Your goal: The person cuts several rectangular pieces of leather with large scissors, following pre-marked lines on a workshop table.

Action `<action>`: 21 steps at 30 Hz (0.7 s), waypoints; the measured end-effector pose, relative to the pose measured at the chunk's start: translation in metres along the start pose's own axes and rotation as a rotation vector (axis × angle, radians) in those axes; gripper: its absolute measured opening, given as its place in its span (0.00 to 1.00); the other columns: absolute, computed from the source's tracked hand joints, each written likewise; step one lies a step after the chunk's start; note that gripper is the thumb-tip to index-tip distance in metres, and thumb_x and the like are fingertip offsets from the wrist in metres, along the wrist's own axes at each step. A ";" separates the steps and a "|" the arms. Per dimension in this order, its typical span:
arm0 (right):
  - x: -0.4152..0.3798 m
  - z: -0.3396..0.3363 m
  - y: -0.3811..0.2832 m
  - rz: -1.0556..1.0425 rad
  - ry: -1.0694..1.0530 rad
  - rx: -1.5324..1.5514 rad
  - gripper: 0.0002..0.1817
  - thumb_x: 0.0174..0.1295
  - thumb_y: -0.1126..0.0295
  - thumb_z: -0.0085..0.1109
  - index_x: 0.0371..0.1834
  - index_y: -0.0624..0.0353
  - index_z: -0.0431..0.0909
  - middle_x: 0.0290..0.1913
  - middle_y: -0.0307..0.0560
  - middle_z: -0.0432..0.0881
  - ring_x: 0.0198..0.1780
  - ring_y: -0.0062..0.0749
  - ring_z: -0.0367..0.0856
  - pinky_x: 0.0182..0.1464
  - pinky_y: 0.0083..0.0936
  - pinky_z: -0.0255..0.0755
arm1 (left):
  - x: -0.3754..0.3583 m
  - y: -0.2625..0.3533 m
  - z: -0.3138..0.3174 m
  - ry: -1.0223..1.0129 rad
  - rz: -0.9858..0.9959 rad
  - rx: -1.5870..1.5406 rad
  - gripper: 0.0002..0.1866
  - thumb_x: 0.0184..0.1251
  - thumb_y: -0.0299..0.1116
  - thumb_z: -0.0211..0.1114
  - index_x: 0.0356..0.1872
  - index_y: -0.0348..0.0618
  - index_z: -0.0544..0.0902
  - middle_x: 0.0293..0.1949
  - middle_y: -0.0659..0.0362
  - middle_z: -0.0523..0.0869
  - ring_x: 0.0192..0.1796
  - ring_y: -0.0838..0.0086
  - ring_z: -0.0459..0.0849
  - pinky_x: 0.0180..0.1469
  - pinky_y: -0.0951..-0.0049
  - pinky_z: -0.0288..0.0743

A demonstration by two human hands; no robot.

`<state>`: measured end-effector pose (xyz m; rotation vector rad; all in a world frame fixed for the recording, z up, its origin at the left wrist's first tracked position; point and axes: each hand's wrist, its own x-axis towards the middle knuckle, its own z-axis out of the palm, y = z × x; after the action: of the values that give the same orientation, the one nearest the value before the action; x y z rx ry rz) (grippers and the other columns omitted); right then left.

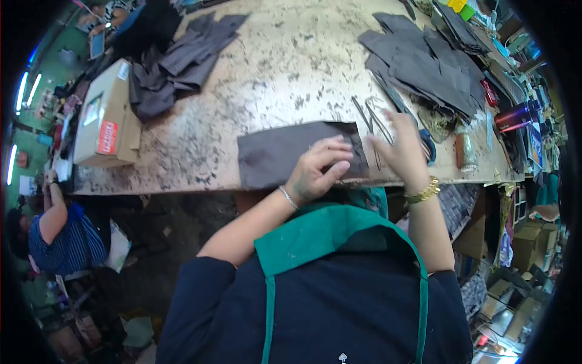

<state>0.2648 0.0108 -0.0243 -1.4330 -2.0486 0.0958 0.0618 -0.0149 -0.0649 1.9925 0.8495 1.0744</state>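
Our half-open left hand (315, 171) rests on the dark fabric panel (265, 155) at the bench's (282, 67) near edge, likely steadying it flat; right hand (405, 151) spread wide by the scissors (430, 149).

A cluttered workshop, shown by the stained worktable (267, 67), dark cloth pieces (418, 64) and cardboard boxes (530, 249).

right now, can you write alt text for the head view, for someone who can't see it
A person's left hand rests on a dark sheet at a worn table's near edge, the right hand open by its right end. Beyond lie two heaps of dark pieces, with a box at left.
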 end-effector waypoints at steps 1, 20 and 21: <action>0.006 0.017 -0.009 -0.033 -0.035 0.037 0.24 0.48 0.66 0.63 0.48 0.65 0.70 0.44 0.55 0.74 0.50 0.49 0.70 0.53 0.35 0.64 | -0.001 0.000 -0.007 0.080 0.036 -0.167 0.10 0.60 0.32 0.60 0.38 0.39 0.81 0.46 0.53 0.80 0.58 0.59 0.72 0.58 0.57 0.63; -0.010 0.015 -0.025 -0.105 -0.209 -0.212 0.40 0.42 0.52 0.67 0.59 0.56 0.65 0.61 0.58 0.63 0.64 0.52 0.58 0.62 0.50 0.51 | 0.102 -0.109 -0.296 0.204 -0.581 1.250 0.43 0.47 0.65 0.60 0.63 0.53 0.63 0.67 0.55 0.57 0.70 0.55 0.48 0.61 0.35 0.47; -0.017 0.019 -0.056 -0.103 -0.457 -0.174 0.36 0.45 0.53 0.62 0.61 0.47 0.64 0.66 0.56 0.56 0.68 0.52 0.52 0.61 0.58 0.49 | 0.118 -0.122 -0.302 0.148 -0.623 1.174 0.46 0.45 0.67 0.60 0.65 0.55 0.60 0.68 0.56 0.55 0.71 0.56 0.45 0.63 0.37 0.45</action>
<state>0.2121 -0.0210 -0.0243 -1.5107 -2.5514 0.2243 -0.1762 0.2271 0.0050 2.1793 2.3628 0.3164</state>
